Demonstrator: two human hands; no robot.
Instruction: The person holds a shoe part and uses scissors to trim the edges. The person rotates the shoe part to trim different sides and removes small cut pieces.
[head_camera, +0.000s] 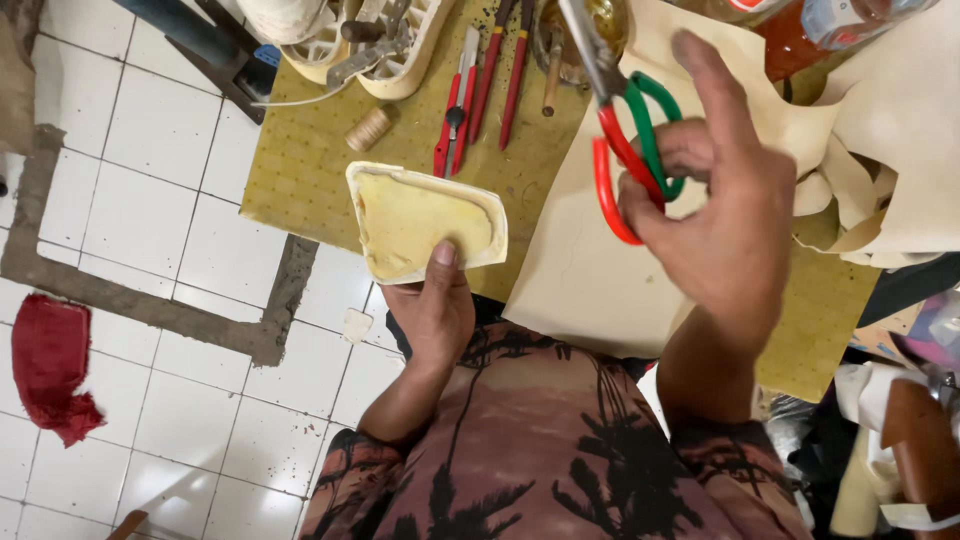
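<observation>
Seemingly light and bendable, the cream leather piece (425, 220) sat pinched at its near edge by the left hand (432, 310), while the right hand (715, 220) gripped red-and-green scissors (630, 150).

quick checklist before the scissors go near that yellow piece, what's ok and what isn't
1. Left hand grip on the yellow piece: ok, thumb on top at its near edge, the rest of it clear.
2. Right hand grip on the scissors: ok, fingers through the red and green loops.
3. Blades open or shut: cannot tell, the tips run out of the top of the view.
4. Gap between scissors and piece: ok, they are well apart, nothing between them.
5. Thumb clear of a cut line: cannot tell, no marked line shows on the piece.
6. Room on the mat: not ok, red-handled tools and a thread spool lie just beyond the piece.
</observation>
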